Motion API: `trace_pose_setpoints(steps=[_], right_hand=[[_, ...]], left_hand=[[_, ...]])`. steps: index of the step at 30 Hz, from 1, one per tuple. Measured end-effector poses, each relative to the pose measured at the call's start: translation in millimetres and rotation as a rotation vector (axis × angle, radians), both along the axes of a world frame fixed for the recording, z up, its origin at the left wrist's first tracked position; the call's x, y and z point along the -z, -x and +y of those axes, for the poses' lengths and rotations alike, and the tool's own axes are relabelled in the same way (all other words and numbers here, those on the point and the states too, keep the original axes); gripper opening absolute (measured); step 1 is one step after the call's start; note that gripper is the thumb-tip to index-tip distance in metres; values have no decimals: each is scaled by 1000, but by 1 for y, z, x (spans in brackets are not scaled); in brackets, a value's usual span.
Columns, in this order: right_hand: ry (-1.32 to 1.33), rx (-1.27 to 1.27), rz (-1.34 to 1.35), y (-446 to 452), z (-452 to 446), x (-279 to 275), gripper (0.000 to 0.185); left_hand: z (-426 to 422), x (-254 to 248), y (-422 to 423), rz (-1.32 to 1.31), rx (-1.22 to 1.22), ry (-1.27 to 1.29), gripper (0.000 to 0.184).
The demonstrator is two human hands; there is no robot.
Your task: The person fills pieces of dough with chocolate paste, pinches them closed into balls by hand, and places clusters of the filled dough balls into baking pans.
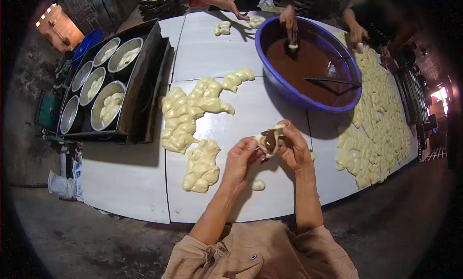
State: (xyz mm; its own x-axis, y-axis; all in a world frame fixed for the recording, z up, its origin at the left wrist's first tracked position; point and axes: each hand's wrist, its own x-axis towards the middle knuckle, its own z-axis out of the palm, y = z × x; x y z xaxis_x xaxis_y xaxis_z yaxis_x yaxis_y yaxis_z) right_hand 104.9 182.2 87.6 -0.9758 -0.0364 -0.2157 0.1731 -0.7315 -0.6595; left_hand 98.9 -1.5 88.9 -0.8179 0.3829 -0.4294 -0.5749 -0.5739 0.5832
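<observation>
A piece of dough (269, 140) with dark brown filling in its middle is stretched between my two hands above the table. My left hand (242, 158) pinches its left edge, and my right hand (294, 147) grips the right edge. Beneath them a small dough ball (258, 185) lies on the white table (125, 182). Left of my hands, filled-looking pale dough pieces (200, 165) sit pressed together in a cluster. Beyond my right hand stands a blue basin (308, 98) of brown filling (284, 62), with a dark utensil (333, 81) lying across it.
At the left, a black tray (137, 100) holds several round metal tins (107, 105), some with dough inside. Many dough pieces (378, 119) cover the table's right side. Across the table, one co-worker's hand (289, 23) reaches into the basin; another person's hand (358, 34) is at the right.
</observation>
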Motion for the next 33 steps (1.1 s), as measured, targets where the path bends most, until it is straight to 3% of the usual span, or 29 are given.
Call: trace_pose_setpoints(steps=[1, 2, 5, 8, 12, 15, 16, 19, 24, 28, 32, 33], right_hand=[[-16, -28, 3, -3, -5, -2, 16], [-104, -92, -20, -4, 1, 15, 33], [-662, -30, 202, -13, -29, 11, 57], [-1380, 118, 403, -17, -59, -16, 59], [-1455, 301, 450, -16, -69, -1, 30], [-1284, 265, 364, -14, -64, 2, 25], [-1137, 231, 346, -10, -62, 3, 22], [-735, 34, -74, -15, -59, -12, 22], [-912, -104, 307, -30, -47, -16, 40], [-838, -36, 345, -29, -40, 2, 32], [-1149, 188, 500, -29, -47, -2, 21], [-994, 251, 442, -30, -57, -7, 20]], left_hand=[[-6, 9, 1, 13, -59, 29, 24], [-13, 11, 2, 47, -84, 106, 24], [-18, 25, 4, 130, -161, 228, 26], [-13, 23, 1, 227, -192, 303, 30], [-12, 13, 5, 243, -154, 347, 38], [-17, 1, 8, 229, -22, 329, 51], [-20, 5, 13, 225, 37, 348, 52], [-24, -2, 26, 171, 169, 353, 48], [-35, 0, 38, 163, 224, 366, 41], [-28, -15, 18, 278, 187, 361, 39], [-31, -10, 15, 337, 211, 317, 35], [-31, -8, 14, 357, 217, 323, 34]])
